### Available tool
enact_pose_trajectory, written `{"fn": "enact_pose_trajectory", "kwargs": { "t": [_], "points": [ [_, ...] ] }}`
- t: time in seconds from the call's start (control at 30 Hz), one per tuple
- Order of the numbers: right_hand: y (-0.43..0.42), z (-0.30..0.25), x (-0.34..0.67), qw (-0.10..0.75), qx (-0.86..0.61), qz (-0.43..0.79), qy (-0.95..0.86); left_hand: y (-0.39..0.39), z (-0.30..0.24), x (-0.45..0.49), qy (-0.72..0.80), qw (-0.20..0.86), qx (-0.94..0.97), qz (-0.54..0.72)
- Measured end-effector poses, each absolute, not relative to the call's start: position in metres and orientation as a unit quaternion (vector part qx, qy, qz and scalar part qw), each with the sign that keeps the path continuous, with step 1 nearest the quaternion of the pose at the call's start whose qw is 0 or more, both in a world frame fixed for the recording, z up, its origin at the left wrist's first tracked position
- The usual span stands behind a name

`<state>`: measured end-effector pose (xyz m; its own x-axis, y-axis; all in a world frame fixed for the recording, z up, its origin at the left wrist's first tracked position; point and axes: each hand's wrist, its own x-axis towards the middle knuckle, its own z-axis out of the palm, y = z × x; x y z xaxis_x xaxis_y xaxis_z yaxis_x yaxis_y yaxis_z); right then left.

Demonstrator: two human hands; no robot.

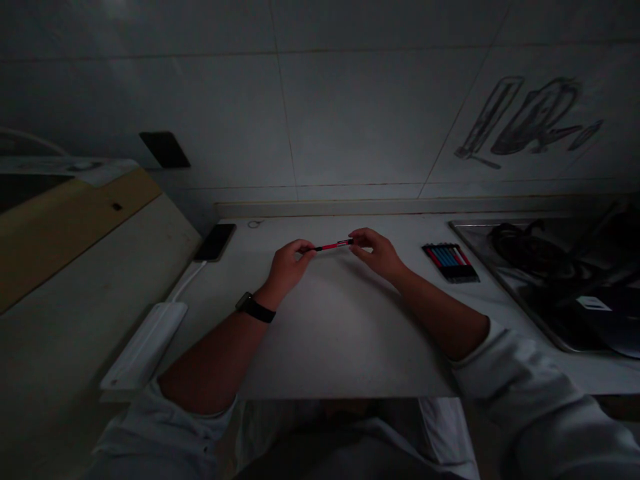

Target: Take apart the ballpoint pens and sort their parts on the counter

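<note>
A thin red pen [333,246] with black ends is held level between my two hands, above the white counter [340,340]. My left hand [291,262] pinches its left end between thumb and fingers. At the other end, my right hand [375,250] grips the black tip with thumb and fingertips. To the right of my right hand lies a pack of pens [451,262] in blue, red and black, side by side in a dark holder. A black watch [255,307] sits on my left wrist.
A phone [215,242] lies at the back left, with a white cable leading to a white power bank or strip [145,343]. A small ring [255,225] is near the wall. At right, a metal-rimmed stove [505,280] bears dark items. A box-like unit [100,267] stands left.
</note>
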<state>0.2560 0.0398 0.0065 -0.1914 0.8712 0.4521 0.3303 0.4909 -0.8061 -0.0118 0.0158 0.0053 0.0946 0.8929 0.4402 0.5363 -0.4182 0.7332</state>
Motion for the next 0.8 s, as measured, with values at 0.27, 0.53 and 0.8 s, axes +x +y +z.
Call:
{"fn": "enact_pose_trajectory", "kwargs": {
  "t": [0.27,0.53,0.8],
  "points": [
    [0.0376,0.0097,0.2588,0.463,-0.417,0.262,-0.737,0.0150,0.0077,-0.0106,0.507,0.206,0.712,0.440],
    [0.0416,0.0063,0.2615,0.489,-0.381,0.474,-0.626,0.0189,0.0043,-0.0115,0.501,0.242,0.698,0.450],
    [0.0379,0.0051,0.2580,0.492,-0.375,0.496,-0.610,0.0139,0.0133,-0.0102,0.495,0.251,0.699,0.451]
  ]
}}
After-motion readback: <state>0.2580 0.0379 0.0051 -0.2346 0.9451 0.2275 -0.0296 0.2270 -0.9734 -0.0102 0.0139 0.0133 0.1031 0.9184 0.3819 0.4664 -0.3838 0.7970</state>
